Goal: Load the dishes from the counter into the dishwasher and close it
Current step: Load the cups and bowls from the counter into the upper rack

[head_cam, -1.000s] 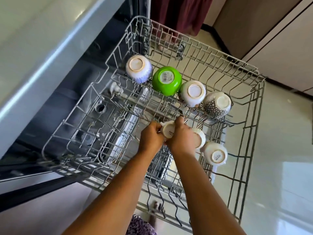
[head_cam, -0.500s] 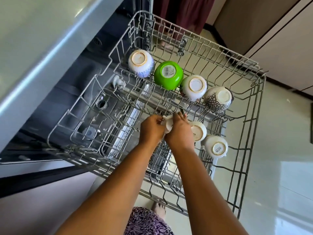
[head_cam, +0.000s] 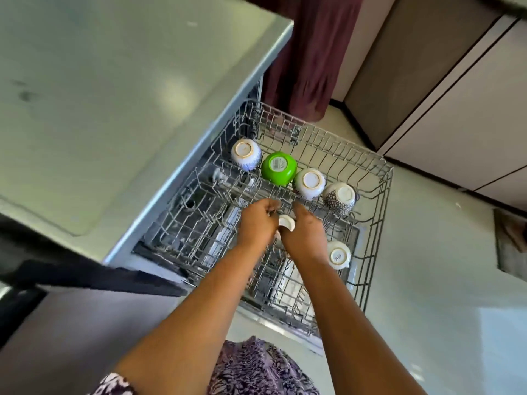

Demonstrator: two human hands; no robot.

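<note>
Purple-patterned cloth (head_cam: 256, 366) is showing at the bottom edge, and both forearms are reaching forward from it over the pulled-out wire rack (head_cam: 382, 223). The left hand (head_cam: 258, 223) is curling its fingers and pinching the left edge of a small white cup (head_cam: 286, 222). The right hand (head_cam: 306, 232) is lying along the cup's right side with its fingers reaching forward fairly straight; its thumb is hidden, so I cannot tell whether it is gripping or only steadying. The cup is sitting directly between the two hands, low among the tines in the rack's middle row, and neither hand is nearer. Most of it is covered, so its tilt is unclear, and seating it squarely probably depends on that.

Just right of the right hand, a second white cup (head_cam: 339, 255) is resting base up. Beyond the hands, four bowls are standing upside down in a slanting row: a blue-and-white bowl (head_cam: 245, 153), a green bowl (head_cam: 279, 168), a white bowl (head_cam: 309, 182) and a dark-patterned bowl (head_cam: 340, 198).

Left of the rack, a pale countertop (head_cam: 114, 109) is spreading wide. Farther off, a maroon curtain (head_cam: 308, 52) is hanging beside beige cabinets (head_cam: 456, 95), above a glossy pale floor (head_cam: 442, 280).
</note>
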